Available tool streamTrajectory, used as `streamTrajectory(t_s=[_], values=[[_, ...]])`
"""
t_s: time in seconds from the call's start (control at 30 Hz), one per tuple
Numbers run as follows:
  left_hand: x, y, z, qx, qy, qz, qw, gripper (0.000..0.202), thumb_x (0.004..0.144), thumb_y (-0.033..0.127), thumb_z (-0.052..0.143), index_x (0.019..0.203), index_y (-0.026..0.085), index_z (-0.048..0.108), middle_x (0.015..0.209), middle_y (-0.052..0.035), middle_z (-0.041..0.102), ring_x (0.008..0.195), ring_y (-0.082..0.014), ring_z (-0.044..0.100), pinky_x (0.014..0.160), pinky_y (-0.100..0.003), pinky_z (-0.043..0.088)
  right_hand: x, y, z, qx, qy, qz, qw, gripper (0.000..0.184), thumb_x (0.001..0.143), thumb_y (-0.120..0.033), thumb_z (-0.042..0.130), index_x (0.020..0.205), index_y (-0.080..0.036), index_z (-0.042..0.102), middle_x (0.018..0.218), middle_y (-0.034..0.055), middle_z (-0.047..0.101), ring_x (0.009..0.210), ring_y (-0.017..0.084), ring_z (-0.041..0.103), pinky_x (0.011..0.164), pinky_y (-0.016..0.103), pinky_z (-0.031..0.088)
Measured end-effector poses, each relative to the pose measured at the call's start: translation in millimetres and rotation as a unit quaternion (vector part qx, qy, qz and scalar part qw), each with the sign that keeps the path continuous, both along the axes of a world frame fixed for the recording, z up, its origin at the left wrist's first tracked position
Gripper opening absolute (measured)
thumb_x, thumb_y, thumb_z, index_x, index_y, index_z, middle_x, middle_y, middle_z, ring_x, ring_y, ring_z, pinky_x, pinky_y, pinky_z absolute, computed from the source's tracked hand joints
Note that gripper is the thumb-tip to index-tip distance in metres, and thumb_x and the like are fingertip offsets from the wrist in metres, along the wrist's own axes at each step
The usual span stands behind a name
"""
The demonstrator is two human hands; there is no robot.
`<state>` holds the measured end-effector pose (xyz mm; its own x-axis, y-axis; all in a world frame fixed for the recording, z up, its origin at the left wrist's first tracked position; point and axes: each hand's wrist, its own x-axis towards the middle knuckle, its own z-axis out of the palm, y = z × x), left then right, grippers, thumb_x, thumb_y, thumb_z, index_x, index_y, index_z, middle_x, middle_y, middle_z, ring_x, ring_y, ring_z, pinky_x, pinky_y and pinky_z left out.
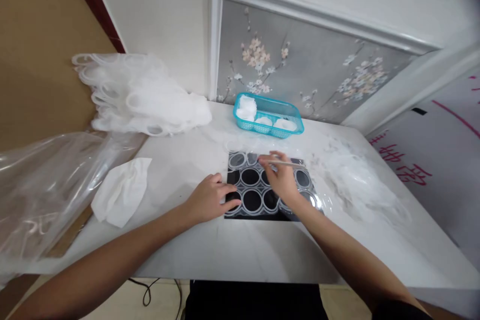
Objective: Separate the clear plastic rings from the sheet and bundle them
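Note:
A black sheet (252, 177) printed or laid with rows of pale rings lies on the white table in front of me. My left hand (212, 197) rests at its left edge, thumb and fingers apart on the sheet. Above the sheet's upper middle, my right hand (280, 176) grips a thin pale stick (283, 163), which points to the right. The stick's other end, near my fingertips, looks dark reddish. Clear film with ring shapes (240, 146) lies along the far edge of the sheet. My right hand and forearm hide part of the sheet.
A turquoise basket (300, 125) holding white round pads stands behind the sheet. Left of it is a heap of white rings (150, 95). Clear plastic scraps (356, 180) lie at the right. A crumpled white tissue (122, 190) and a plastic bag (37, 200) are at the left.

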<state>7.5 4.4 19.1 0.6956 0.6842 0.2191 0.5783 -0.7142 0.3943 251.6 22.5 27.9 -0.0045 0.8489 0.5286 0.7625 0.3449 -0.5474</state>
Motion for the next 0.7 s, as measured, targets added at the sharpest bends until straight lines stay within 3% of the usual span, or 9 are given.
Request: streamTrajectory(t_s=[0.1, 0.2, 0.3, 0.47, 0.7], values=[[11, -1, -2.8, 0.083, 0.031, -0.049, 0.995, 0.044, 0.089, 0.049, 0.052, 0.118, 0.017, 0.063, 0.112, -0.0069, 0.068, 0.089, -0.0213, 0.052, 0.08, -0.034, 0.041, -13, -34, -22.6, -0.123, 0.101, 0.051, 0.986, 0.025, 0.09, -0.037, 0.051, 0.086, -0.022, 0.071, 0.094, 0.0055, 0.072, 0.093, 0.025, 0.065, 0.084, 0.038, 0.051], [20, -3, -6.4, 0.133, 0.077, -0.08, 0.985, 0.048, 0.09, 0.05, 0.049, 0.121, 0.015, 0.061, 0.12, -0.0068, 0.065, 0.094, -0.0232, 0.051, 0.081, -0.036, 0.039, -19, -42, -34.9, -0.167, 0.177, 0.057, 0.968, 0.027, 0.088, -0.042, 0.054, 0.088, -0.02, 0.07, 0.092, 0.0063, 0.072, 0.084, 0.024, 0.068, 0.075, 0.035, 0.053], [25, -3, -12.3, 0.166, 0.098, -0.086, 0.977, 0.046, 0.091, 0.05, 0.047, 0.115, 0.015, 0.064, 0.115, -0.0075, 0.067, 0.094, -0.0235, 0.052, 0.079, -0.036, 0.038, -18, -39, -35.3, -0.163, 0.185, 0.069, 0.967, 0.027, 0.088, -0.041, 0.054, 0.088, -0.021, 0.071, 0.089, 0.0062, 0.072, 0.08, 0.023, 0.068, 0.071, 0.034, 0.053], [27, -5, -20.4, 0.201, 0.081, -0.076, 0.973, 0.045, 0.092, 0.05, 0.044, 0.107, 0.015, 0.067, 0.109, -0.0083, 0.069, 0.087, -0.0226, 0.052, 0.074, -0.035, 0.036, -18, -39, -32.5, -0.123, 0.128, 0.077, 0.981, 0.019, 0.088, -0.033, 0.057, 0.085, -0.023, 0.073, 0.088, 0.0049, 0.073, 0.094, 0.023, 0.064, 0.084, 0.037, 0.049], [26, -6, -22.3, 0.189, 0.045, -0.071, 0.978, 0.044, 0.091, 0.05, 0.048, 0.107, 0.014, 0.068, 0.11, -0.0041, 0.07, 0.083, -0.021, 0.051, 0.072, -0.034, 0.039, -16, -39, -33.2, -0.124, 0.113, 0.069, 0.983, 0.02, 0.089, -0.033, 0.054, 0.088, -0.024, 0.073, 0.091, 0.004, 0.073, 0.101, 0.023, 0.061, 0.089, 0.038, 0.046]])
